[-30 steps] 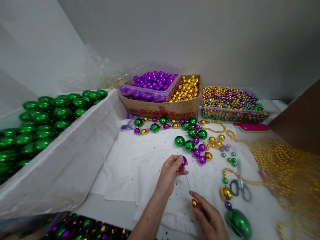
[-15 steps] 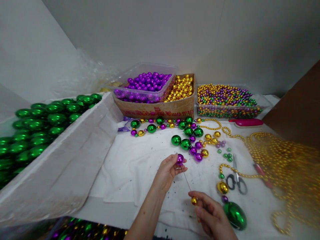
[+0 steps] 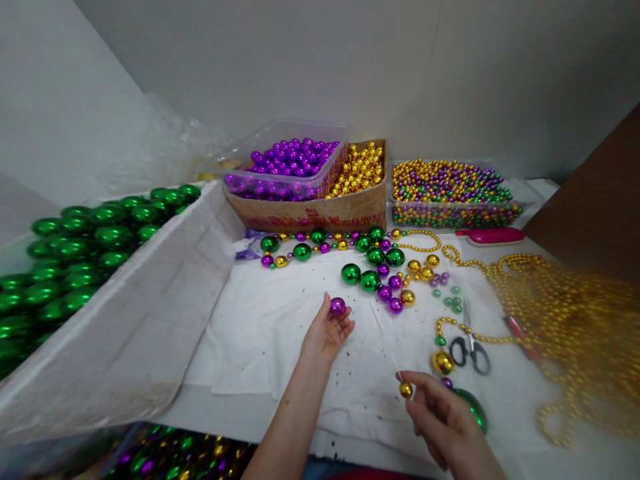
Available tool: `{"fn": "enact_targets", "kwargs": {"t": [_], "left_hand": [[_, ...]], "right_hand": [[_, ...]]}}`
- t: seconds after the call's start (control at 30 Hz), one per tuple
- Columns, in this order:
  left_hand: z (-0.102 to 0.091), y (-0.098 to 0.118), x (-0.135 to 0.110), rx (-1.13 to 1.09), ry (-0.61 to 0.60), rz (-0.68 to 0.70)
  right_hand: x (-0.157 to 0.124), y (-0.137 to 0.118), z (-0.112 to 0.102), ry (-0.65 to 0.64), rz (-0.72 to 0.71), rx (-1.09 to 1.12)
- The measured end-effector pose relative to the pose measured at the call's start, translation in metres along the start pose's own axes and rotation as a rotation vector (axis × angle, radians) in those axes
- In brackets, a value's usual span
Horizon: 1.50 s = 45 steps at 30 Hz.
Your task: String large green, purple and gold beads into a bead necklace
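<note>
A shiny purple bead (image 3: 337, 306) sits between the thumb and fingers of my left hand (image 3: 325, 335), palm turned up. My right hand (image 3: 443, 417) pinches a thin pale string (image 3: 387, 340) beside a gold bead (image 3: 405, 389). The string's free end points up and away, apart from the purple bead. Just beyond my hands are loose green beads (image 3: 370, 281), purple beads (image 3: 385, 293) and gold beads (image 3: 414, 265). A large green bead (image 3: 473, 408) is partly hidden behind my right hand.
Scissors (image 3: 470, 353) lie on the white cloth (image 3: 250, 333), left of a pile of gold bead strands (image 3: 575, 320). Behind are a purple bead tub (image 3: 295, 177), a cardboard box (image 3: 310, 215) and a mixed bead tub (image 3: 455, 207). A white box (image 3: 150, 293) of green beads stands left.
My hands have moved apart: the left shifted left with the purple bead, the right shifted right with the string and gold bead. The string no longer reaches the purple bead.
</note>
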<state>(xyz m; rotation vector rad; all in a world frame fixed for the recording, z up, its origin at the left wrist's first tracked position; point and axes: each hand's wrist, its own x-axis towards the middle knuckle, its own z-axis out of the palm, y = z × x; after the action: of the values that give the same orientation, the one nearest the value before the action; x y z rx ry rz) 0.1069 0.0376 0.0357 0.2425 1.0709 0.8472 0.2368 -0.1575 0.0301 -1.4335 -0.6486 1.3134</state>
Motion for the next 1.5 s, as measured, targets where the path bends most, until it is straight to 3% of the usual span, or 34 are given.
{"fn": "enact_targets", "kwargs": {"t": [0.1, 0.2, 0.37, 0.53, 0.6, 0.73, 0.97, 1.07, 1.2, 1.33, 1.5], "left_hand": [[0.003, -0.002, -0.007, -0.001, -0.014, -0.016], [0.009, -0.007, -0.016, 0.004, -0.047, -0.041], [0.018, -0.013, -0.024, 0.009, -0.170, -0.119], [0.020, -0.007, -0.021, 0.007, -0.078, -0.048], [0.020, -0.005, -0.020, -0.003, -0.058, -0.031], [0.023, -0.008, -0.020, -0.033, -0.066, -0.030], [0.026, -0.015, -0.025, -0.107, -0.134, -0.164], [0.026, -0.017, -0.029, -0.120, -0.170, -0.204], [0.029, -0.021, -0.034, -0.112, -0.174, -0.203], [0.030, -0.022, -0.037, -0.107, -0.150, -0.214], [0.026, -0.022, -0.036, -0.098, -0.056, -0.192]], "right_hand": [[0.010, -0.002, 0.006, 0.033, 0.061, 0.188], [0.022, -0.004, 0.011, -0.030, 0.074, 0.254], [0.034, -0.011, 0.020, -0.168, 0.047, 0.128], [0.031, -0.013, 0.014, -0.251, 0.036, -0.011], [0.030, -0.012, 0.009, -0.186, -0.040, -0.126], [0.033, -0.007, 0.011, 0.080, -0.239, -0.352], [0.035, -0.013, 0.025, 0.456, -0.594, -0.446], [0.033, -0.020, 0.029, 0.507, -0.590, -0.242], [0.033, -0.029, 0.031, 0.454, -0.569, 0.021], [0.030, -0.040, 0.025, 0.458, -0.713, -0.101], [0.012, -0.060, 0.023, 0.615, -0.828, -0.168]]}}
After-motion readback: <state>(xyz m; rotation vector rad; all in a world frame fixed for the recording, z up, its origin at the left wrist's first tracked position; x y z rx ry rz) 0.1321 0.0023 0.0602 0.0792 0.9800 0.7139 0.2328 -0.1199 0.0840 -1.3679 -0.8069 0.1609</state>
